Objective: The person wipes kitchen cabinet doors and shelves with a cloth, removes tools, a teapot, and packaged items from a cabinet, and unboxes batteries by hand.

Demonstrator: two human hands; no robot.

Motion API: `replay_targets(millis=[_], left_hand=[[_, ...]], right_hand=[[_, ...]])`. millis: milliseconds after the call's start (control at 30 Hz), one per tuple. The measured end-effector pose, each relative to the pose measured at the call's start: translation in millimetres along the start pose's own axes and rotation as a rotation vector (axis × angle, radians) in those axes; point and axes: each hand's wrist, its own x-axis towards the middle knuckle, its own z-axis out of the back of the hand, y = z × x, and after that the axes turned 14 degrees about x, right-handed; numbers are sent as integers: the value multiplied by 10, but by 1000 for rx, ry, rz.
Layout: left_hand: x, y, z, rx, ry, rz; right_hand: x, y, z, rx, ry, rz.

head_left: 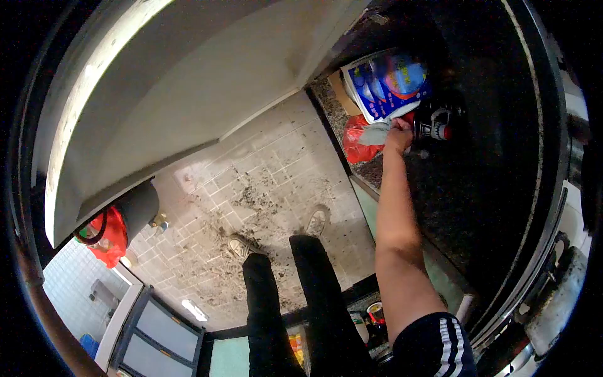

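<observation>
Bottle (pixel 432 129) and red bag (pixel 359 152), contents indistinct, flank the right hand (pixel 399 136), whose fingers' grip I cannot tell.

Kitchen; speckled counter (pixel 397 171); pale-green cabinets (pixel 229 357)

Two shoes (pixel 318 221), one hand (pixel 398 134), one blue package (pixel 392 87), one bottle (pixel 433 130), one bucket (pixel 137 210) and two red bags (pixel 359 152) can be counted.

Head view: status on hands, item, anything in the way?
Right hand at grey cloth, grip unclear. Left hand out of view. Red bag right by the cloth. Blue package and bottle close in.
</observation>
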Motion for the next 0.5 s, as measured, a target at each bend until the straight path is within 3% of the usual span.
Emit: replay_targets(millis=[33, 100, 133, 167, 200, 267, 333, 367, 433, 467, 500], left_hand=[[-12, 13, -29, -53, -21, 51], [-29, -13, -10, -38, 23, 91], [-18, -28, 3, -22, 64, 128], [68, 44, -8, -22, 66, 129], [213, 171, -16, -361, 255, 663], [309, 155, 55, -701, 440, 1195], [304, -30, 179, -534, 498, 1017], [260, -62, 174, -477, 516, 957], [34, -34, 20, 23, 61, 72], [24, -62, 30, 21, 61, 72], [112, -215, 131, -264, 103, 397]], right_hand=[[9, 42, 22, -165, -38, 37], [19, 348, 246, 506, -97, -579], [57, 788, 456, 706, -87, -1099], [39, 969, 549, 705, -85, -1098], [17, 1086, 615, 853, -15, -1124], [15, 1061, 599, 1002, 58, -1149], [58, 720, 412, 1098, 306, -792], [94, 585, 289, 1075, 281, -706], [102, 554, 268, 1126, 288, -715], [83, 545, 288, 1126, 287, -715], [37, 556, 331, 1056, 248, -770]])
